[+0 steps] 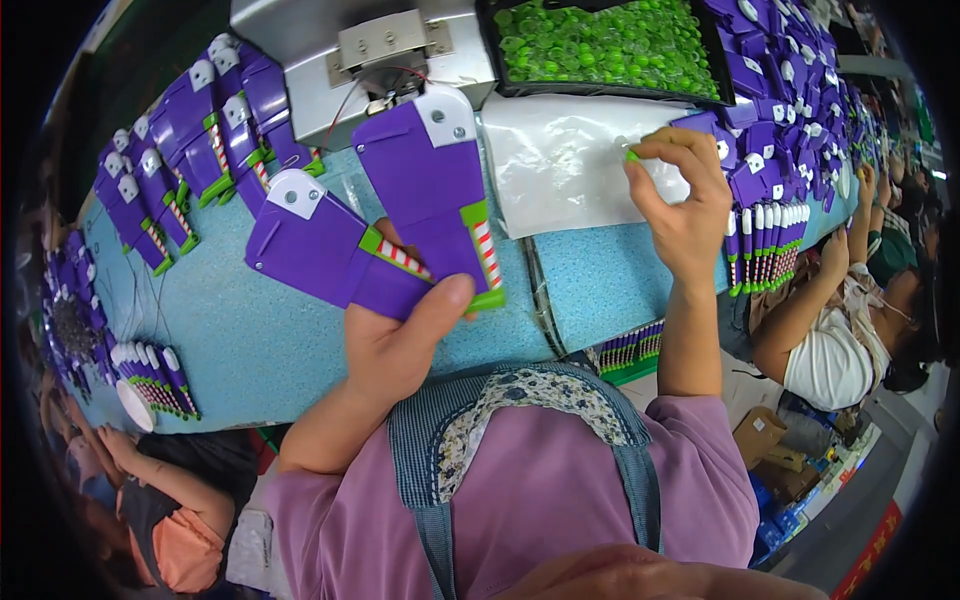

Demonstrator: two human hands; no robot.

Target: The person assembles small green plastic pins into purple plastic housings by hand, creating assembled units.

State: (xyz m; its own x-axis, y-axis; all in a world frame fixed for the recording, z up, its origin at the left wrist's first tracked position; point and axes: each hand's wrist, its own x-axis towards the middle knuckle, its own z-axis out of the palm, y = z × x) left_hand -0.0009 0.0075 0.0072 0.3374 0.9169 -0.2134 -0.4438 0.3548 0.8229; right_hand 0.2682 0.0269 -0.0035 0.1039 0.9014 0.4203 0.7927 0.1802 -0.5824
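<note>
My left hand is closed round the lower ends of two flat purple plastic parts, fanned apart. One purple part points upward and the other purple part tilts left. Each has a white corner piece and a green edge with red-and-white stripes. Over a white plastic sheet, my right hand pinches a small green piece between thumb and forefinger. Beyond the sheet lies a black tray full of small green pieces.
A silver metal machine stands beyond my left hand. Similar purple parts lie left, with a large heap of purple parts right. All rest on a blue table. Co-workers sit left and right.
</note>
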